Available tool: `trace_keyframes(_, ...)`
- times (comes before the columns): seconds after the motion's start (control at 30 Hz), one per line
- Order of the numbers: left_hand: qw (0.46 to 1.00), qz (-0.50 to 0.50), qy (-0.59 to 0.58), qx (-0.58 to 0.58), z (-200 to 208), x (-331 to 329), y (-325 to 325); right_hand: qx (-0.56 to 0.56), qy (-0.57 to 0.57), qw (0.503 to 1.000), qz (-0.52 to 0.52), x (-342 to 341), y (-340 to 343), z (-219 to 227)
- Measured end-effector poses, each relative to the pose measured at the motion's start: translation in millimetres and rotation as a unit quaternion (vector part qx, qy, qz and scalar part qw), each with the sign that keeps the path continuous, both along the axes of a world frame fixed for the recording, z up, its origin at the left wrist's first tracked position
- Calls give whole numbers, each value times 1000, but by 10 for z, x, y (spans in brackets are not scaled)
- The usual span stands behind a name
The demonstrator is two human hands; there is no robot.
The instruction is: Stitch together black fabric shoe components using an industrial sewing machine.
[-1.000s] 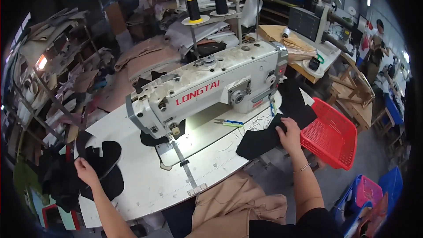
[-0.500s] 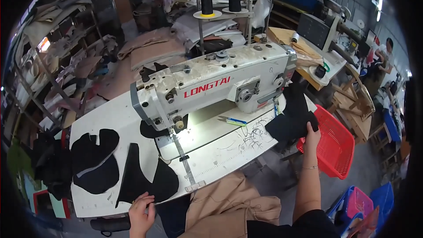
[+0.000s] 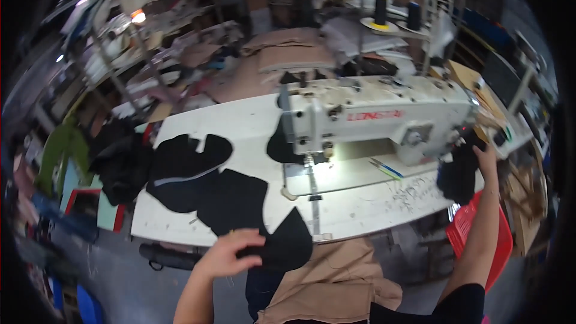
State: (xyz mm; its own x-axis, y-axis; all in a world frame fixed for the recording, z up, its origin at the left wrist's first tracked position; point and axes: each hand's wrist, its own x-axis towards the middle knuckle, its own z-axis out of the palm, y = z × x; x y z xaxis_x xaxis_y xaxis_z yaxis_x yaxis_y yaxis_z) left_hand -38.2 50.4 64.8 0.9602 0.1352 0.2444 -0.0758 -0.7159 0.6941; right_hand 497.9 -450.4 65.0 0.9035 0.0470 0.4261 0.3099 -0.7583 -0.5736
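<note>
My left hand (image 3: 234, 252) is at the table's front edge, its fingers apart over a curved black fabric piece (image 3: 240, 201). The piece's lower end hangs slightly past the edge above my lap. Its upper end touches or overlaps another black piece (image 3: 186, 165) with a pale strip across it. At the table's right end, my right hand (image 3: 487, 157) grips the upper edge of some black fabric (image 3: 459, 174); how many layers is not clear. Between my hands stands a white sewing machine (image 3: 372, 111), its lamp lit, with more black fabric (image 3: 282, 141) behind the needle.
Blue-and-green thread snips (image 3: 387, 168) and loose thread ends (image 3: 414, 195) lie on the white tabletop (image 3: 360, 215). A red basket (image 3: 501, 252) stands below its right end. Tan cloth (image 3: 336, 282) covers my lap. Dark cloth (image 3: 120, 156) is heaped at left.
The view has swung left. The curved black piece has turned and shifted against the strip-marked piece. My right hand has moved its black fabric farther back along the table's right end.
</note>
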Motion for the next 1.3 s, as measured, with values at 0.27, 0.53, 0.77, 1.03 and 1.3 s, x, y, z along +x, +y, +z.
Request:
trace_keyframes(0.27,991,84,-30,98,-152,761,1030,321,66,913,244,-1137,567,718)
trace_keyframes(0.53,938,27,239,248,84,1132,1039,292,221,839,402,-2313,537,970)
trace_keyframes(0.77,982,-109,96,124,529,848,428,158,259,810,501,-2623,2006,426)
trace_keyframes(1.03,989,-115,35,83,681,788,-100,81,90,748,653,-3151,3207,160)
trace_keyframes(1.3,978,-130,-51,157,474,886,-591,-54,-30,803,593,-3202,2593,300)
